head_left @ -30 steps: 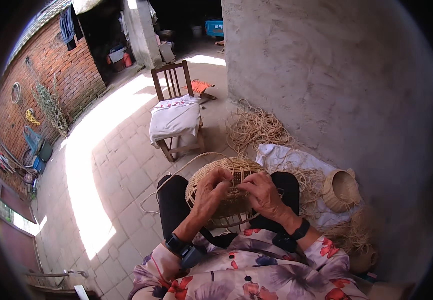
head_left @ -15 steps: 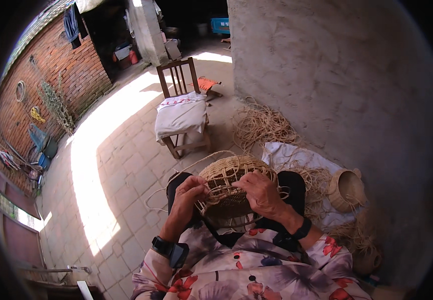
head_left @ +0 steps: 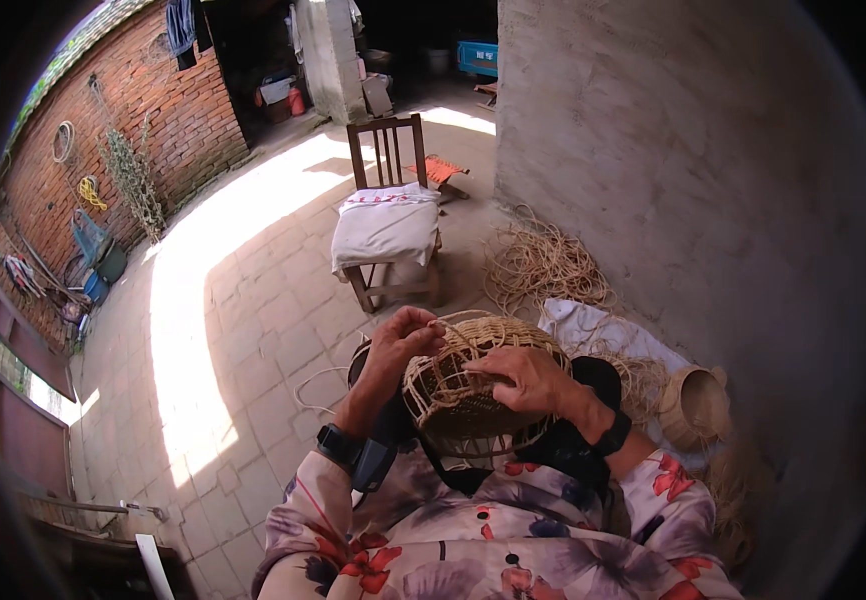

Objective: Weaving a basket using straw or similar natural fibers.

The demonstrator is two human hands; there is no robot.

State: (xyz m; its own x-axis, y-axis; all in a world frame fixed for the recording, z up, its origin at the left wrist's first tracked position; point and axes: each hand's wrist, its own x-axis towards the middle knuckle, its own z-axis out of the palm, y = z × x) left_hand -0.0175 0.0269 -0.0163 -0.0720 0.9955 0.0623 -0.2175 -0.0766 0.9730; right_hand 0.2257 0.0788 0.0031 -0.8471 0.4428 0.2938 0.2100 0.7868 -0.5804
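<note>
Head view: we look down at our own two hands working on a half-woven basket (head_left: 473, 385) held over our lap, in a paved courtyard.
Left hand: our left hand (head_left: 403, 345) is closed in a pinch on a pale weaving strand (head_left: 450, 333) at the basket's upper left edge, fingers curled tight around it.
Right hand: our right hand (head_left: 523, 380) lies on top of the basket, fingers bent and pressing down on the weave; we judge it is steadying the basket, and whether it also pinches a strand we cannot tell.
Basket position: between both hands, touching each, just in front of our floral shirt (head_left: 473, 540).
Work done: we judge the rounded body is largely woven, with tight rows near the right hand.
Work left: under the left hand the ribs show with open gaps, and loose strand ends trail off to the left, so we judge weaving remains there and the ends are unfinished.
Basket direction: it looks tipped on its side; its long axis runs roughly left to right between the hands; which way the mouth faces we cannot tell.
Beyond the right hand: a small finished basket (head_left: 695, 405) and a heap of raw fibre (head_left: 543, 262) by the wall.
Beyond the left hand: a wooden chair (head_left: 388, 215) draped with white cloth.
</note>
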